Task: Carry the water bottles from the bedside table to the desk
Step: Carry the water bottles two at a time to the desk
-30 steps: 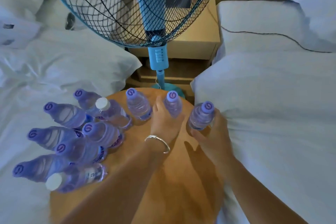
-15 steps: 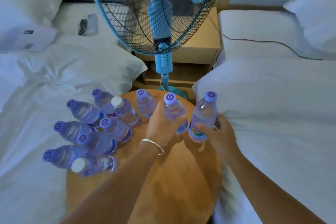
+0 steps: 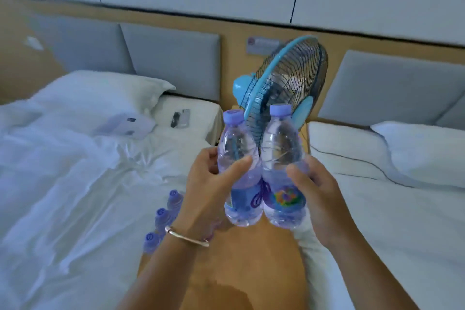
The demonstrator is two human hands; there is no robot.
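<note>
Now two water bottles are held upright above the round wooden desk [image 3: 251,272], side by side and touching: the left bottle [image 3: 239,173] is gripped by the left hand [image 3: 211,189], the right bottle [image 3: 283,171] by the right hand [image 3: 315,191], fingers curled round each. Other bottles [image 3: 161,219] are seen below the left wrist.

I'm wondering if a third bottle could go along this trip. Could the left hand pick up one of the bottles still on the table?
Probably not as things stand: the left hand already grips a bottle, so its fingers are taken. The bottles on the table lie close below it with nothing between.
</note>
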